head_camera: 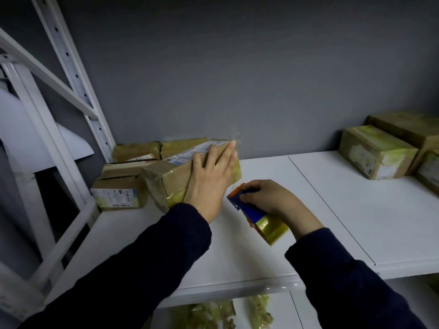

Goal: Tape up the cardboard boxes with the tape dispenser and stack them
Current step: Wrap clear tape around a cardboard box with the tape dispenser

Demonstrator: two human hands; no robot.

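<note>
Diagonally on the white shelf (261,257) lies the cardboard box (171,176), long axis running from near left to far right. The left hand (211,184) rests flat on it, fingers straight. Its white label (190,154) carries blue print too blurred to read. The right hand (273,200) grips the tape dispenser (251,212) just beside the box, orange end toward it, yellow roll toward the person.

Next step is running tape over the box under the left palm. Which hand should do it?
Right. The right hand grips the tape dispenser just beside the box, while the left hand lies flat on the box top and can steady it.
</note>
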